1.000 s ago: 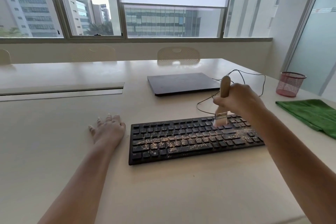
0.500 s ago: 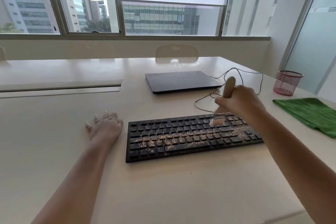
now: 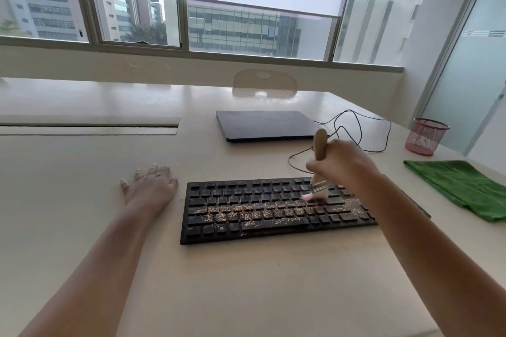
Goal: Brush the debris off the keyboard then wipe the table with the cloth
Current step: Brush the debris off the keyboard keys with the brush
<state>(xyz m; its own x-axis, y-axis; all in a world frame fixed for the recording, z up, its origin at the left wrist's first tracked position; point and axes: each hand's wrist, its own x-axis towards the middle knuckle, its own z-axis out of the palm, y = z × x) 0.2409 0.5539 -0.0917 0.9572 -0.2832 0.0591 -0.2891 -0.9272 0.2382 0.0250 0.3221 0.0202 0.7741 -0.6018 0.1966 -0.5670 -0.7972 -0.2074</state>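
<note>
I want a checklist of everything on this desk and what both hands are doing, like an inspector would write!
Surface: pale table; a few specks by the keyboard's left end.
Job's things: black keyboard, crumbs thick on its middle and lower rows; wooden brush, bristles on the upper right keys; green cloth lying flat at the right, untouched.
Clutter: closed dark laptop behind the keyboard; pink mesh cup far right.
Hands: right hand grips the brush; left hand rests flat on the table beside the keyboard.
Cables: thin black cable looped behind the right hand.
Surroundings: windows, a chair back across the table.
</note>
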